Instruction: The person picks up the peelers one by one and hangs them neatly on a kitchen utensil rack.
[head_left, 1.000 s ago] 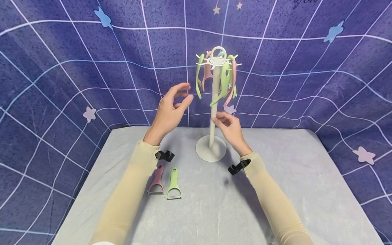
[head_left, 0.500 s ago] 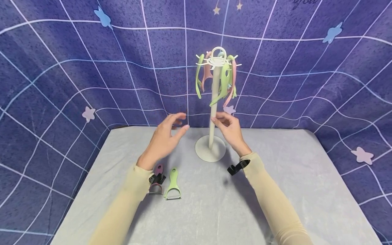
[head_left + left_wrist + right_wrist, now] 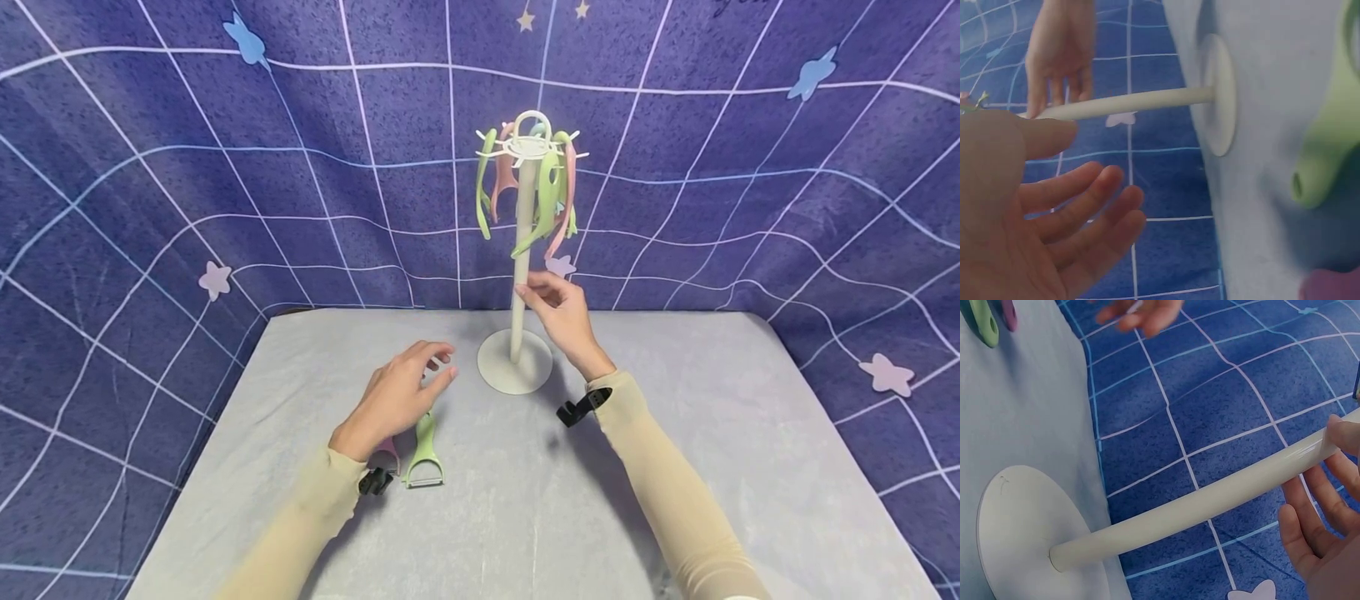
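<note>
My right hand (image 3: 561, 317) pinches the pole of a cream-white rack stand (image 3: 521, 250) about halfway up. Several green and pink peelers (image 3: 550, 200) hang from the hooks around its top. My left hand (image 3: 397, 392) is over the table left of the round base, its fingers loosely bent and holding nothing. Just below it lies a green peeler (image 3: 425, 454), handle pointing away from me. A pink peeler (image 3: 387, 454) lies left of that one, mostly hidden under the left hand and wrist. In the left wrist view, both handle ends show at the right.
A grey cloth covers the table (image 3: 600, 517). Behind it and at both sides hangs a blue curtain (image 3: 337, 192) with a grid of lines and stars. The stand's base (image 3: 514, 375) sits near the table's back edge.
My left hand has come down from beside the hanging peelers, toward me, to just above the two peelers on the table. The right hand has stayed on the pole.
</note>
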`<state>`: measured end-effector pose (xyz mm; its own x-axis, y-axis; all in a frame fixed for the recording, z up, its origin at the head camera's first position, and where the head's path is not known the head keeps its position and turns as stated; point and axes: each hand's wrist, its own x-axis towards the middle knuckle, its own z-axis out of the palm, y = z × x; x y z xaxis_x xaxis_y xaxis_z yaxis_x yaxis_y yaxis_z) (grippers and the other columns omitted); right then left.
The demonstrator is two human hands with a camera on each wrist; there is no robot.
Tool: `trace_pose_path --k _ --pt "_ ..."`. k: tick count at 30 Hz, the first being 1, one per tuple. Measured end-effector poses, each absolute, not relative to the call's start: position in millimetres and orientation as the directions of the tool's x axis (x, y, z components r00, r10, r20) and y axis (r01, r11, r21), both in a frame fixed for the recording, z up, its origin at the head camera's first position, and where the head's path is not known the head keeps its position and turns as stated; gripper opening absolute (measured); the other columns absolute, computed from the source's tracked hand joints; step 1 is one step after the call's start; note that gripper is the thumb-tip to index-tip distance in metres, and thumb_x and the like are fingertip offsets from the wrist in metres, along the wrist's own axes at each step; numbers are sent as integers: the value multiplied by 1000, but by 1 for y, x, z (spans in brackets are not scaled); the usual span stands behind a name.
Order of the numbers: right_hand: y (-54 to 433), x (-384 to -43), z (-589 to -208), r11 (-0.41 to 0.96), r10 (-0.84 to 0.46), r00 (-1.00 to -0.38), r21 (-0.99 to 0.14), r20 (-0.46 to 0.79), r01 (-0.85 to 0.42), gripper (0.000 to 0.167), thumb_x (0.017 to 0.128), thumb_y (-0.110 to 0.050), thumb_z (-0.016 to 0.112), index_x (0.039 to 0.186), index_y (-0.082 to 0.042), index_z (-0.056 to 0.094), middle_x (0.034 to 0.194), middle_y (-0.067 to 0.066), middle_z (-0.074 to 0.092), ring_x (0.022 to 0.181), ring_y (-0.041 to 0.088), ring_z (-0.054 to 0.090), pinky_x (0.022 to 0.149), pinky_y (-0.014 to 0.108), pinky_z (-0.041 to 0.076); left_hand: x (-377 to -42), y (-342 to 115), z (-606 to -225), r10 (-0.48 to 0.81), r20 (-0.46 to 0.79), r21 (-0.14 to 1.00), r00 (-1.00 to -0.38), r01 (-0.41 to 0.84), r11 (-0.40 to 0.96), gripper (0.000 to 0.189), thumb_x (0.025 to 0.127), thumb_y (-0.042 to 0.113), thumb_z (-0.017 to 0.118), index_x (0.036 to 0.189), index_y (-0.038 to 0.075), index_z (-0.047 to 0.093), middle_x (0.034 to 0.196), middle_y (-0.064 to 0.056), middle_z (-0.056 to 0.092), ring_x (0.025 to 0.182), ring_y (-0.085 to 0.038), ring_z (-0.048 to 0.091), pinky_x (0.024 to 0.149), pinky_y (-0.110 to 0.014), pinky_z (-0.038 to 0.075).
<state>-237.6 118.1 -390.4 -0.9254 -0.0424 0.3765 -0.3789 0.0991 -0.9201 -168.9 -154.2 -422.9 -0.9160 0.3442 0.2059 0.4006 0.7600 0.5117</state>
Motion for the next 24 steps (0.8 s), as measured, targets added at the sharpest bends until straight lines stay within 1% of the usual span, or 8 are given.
trace_pose_path --k 2,5,8,9,13,17,21,24 --pt "119 -238 -391 109 -43 -926 -920 375 -378 23 101 -2 73 118 12 73 109 35 72 99 52 68 78 20 53 -165 -153 -427 351 191 496 -916 399 771 36 108 40 65 138 20 69 124 3 72 112 -20 71 84 -48 61" --pt "119 -239 -390 113 -46 -927 -921 371 -374 23 101 -3 73 118 12 73 110 33 72 93 30 73 82 21 54 -158 -152 -432 346 161 469 -924 380 797 34 107 40 66 134 19 70 122 4 72 109 -20 72 83 -48 61" --pt "120 -239 -390 111 -48 -928 -922 369 -372 22 101 -3 74 118 12 73 110 33 72 88 11 70 85 20 55 -152 -153 -438 330 119 440 -936 348 828 31 106 40 68 128 18 72 117 5 72 98 -16 71 80 -46 60" --pt "120 -239 -390 107 -48 -928 -922 370 -373 22 101 -3 74 118 12 73 111 34 72 87 7 69 86 20 55 -150 -154 -440 328 103 432 -939 339 835 30 106 40 69 125 17 73 115 5 72 93 -14 69 78 -45 60" --pt "119 -238 -390 113 -48 -927 -920 373 -376 23 101 -3 73 119 12 73 110 33 72 88 10 69 85 21 55 -142 -158 -445 308 50 408 -950 301 862 22 104 38 72 106 16 75 95 7 68 76 -9 60 70 -39 55" --pt "120 -238 -391 121 -55 -921 -913 386 -390 22 101 -2 73 118 12 73 110 32 73 89 13 69 88 26 57 -136 -162 -447 278 -12 393 -961 251 884 25 103 37 72 87 19 68 78 8 60 67 -10 55 64 -36 50" --pt "120 -238 -391 145 -72 -898 -886 434 -440 20 101 0 72 117 11 74 110 31 74 91 19 71 93 35 59 -131 -163 -450 245 -68 387 -967 201 900 29 103 37 73 84 16 67 77 5 61 68 -14 56 65 -38 51" --pt "120 -238 -391 158 -81 -887 -873 454 -461 19 101 1 72 117 11 74 109 30 74 92 21 71 94 33 59 -127 -163 -452 231 -80 381 -970 185 906 32 102 36 73 82 13 65 77 2 61 69 -16 55 64 -39 52"
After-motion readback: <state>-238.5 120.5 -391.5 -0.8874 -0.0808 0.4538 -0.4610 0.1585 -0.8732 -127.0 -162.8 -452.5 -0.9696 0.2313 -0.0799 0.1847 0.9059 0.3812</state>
